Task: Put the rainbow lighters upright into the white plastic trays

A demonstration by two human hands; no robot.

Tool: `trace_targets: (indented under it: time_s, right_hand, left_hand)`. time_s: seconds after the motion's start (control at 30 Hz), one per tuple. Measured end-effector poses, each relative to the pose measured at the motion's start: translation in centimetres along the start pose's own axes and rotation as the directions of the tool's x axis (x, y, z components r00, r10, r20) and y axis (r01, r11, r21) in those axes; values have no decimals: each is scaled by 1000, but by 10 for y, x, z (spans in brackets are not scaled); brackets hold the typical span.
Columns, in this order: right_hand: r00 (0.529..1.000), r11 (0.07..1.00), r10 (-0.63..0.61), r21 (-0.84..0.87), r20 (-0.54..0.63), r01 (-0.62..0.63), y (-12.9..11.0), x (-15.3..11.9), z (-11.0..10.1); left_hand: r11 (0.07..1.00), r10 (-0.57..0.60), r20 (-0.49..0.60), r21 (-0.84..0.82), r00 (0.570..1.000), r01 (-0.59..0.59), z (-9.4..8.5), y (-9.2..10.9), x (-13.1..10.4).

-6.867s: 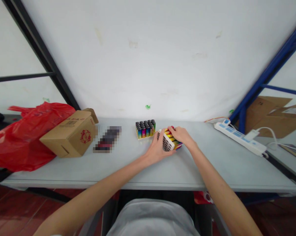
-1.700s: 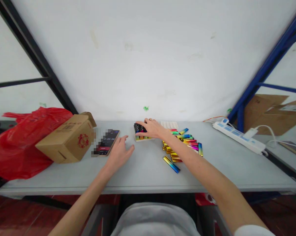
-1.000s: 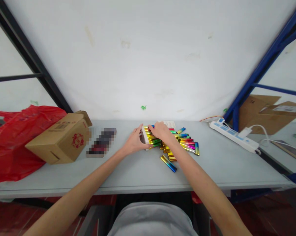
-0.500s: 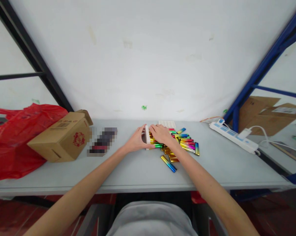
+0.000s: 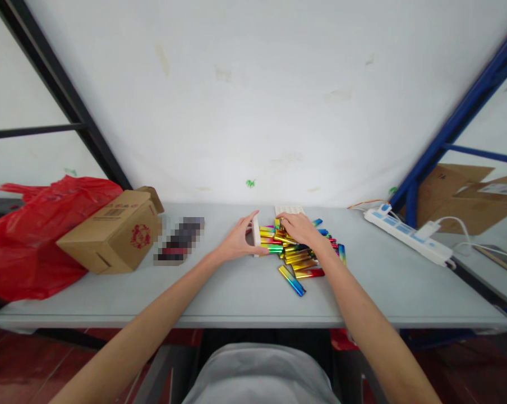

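My left hand [image 5: 238, 241] grips a white slotted tray [image 5: 256, 234] that stands on its edge, thumb at the bottom and fingers at the top. Several shiny lighters [image 5: 271, 248], green, gold and red, stick out of its right side. My right hand [image 5: 298, 227] is over the pile to the right, its fingers bent around a gold lighter [image 5: 277, 224]; the fingertips are partly hidden. Under and around that hand lie loose metallic lighters [image 5: 298, 257]. One yellow-and-blue lighter [image 5: 291, 280] rests apart at the near side of the pile.
A second white slotted tray [image 5: 290, 210] lies behind the pile near the wall. To the left are a pixelated dark object [image 5: 180, 241], a cardboard box [image 5: 110, 235] and a red plastic bag [image 5: 30, 241]. A white power strip [image 5: 407, 235] with cables lies at the right.
My right hand has moved right, from beside the upright tray to over the pile. A red-and-gold lighter now shows at the pile's near side. My left hand keeps its hold on the tray.
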State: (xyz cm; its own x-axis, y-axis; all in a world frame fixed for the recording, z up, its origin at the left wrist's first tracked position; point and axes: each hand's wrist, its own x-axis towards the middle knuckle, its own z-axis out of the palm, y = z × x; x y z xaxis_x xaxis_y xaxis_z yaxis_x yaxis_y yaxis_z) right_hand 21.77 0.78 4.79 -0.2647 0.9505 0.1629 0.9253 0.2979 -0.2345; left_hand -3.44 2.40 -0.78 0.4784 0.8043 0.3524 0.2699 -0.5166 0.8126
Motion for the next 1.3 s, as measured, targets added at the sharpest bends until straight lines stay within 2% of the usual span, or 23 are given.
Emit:
trace_targets:
  time_s: [0.17,0.27,0.37,0.47,0.67,0.9,1.03,1.17,1.3]
  right_hand:
    - [996,996,-84,-27,3,84,-27,0,2]
    - [986,979,-163,-116,33,165,-51,-6,12]
    - [984,964,-178,-202,-10,172,-62,-12,20]
    - [989,968,-145,-211,-38,134,-58,-15,22]
    - [990,967,-138,-219,-6,133,-44,-15,20]
    - [973,947,-230,-231,-4,223,-61,-22,27]
    - [981,962,-187,-215,-60,170,-64,-25,31]
    - [984,971,-152,-199,-94,131,-61,-25,33]
    - [986,976,-146,-176,-81,130,-59,-24,32]
  left_hand:
    - [999,15,0,28,1000,-15,1,7,1]
    - [999,13,3,49,1000,-14,3,7,2]
    - [999,21,7,34,1000,-21,4,6,3]
    - [999,35,13,16,999,-36,2,9,1]
    - [999,31,62,10,998,-32,-9,19,-6]
    - [999,24,29,39,999,-25,-7,16,-4]
    - [999,39,38,34,999,-40,-10,15,-5]
    - [1000,16,74,20,997,-18,-24,20,-12]
    - [999,-37,106,26,994,35,-46,23,-19]
